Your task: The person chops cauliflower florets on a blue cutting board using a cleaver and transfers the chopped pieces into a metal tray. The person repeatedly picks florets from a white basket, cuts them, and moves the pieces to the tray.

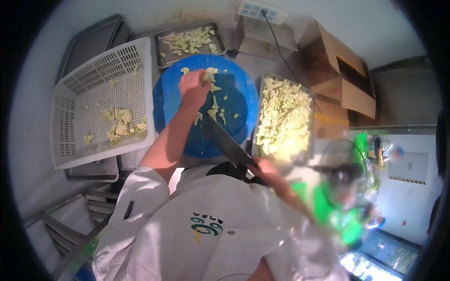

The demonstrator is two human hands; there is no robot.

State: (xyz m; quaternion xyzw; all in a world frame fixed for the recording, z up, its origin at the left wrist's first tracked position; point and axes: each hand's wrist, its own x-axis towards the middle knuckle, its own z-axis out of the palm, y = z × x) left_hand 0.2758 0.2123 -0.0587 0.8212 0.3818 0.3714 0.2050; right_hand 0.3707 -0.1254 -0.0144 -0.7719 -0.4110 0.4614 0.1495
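My left hand is over the far half of a round blue cutting board, its fingers closed around a cauliflower piece. The handle of a broad-bladed cleaver is in my right hand, at the board's near right edge. The blade lies slantwise over the board, its tip close to several small cut florets. More cauliflower bits lie around my left fingers. To the right of the board, a metal tray is heaped with cut cauliflower.
At left stands a white perforated plastic crate holding a few cauliflower clumps. Behind the board is a metal tray of chopped stalk pieces. A cable hangs from a power strip near an open cardboard box.
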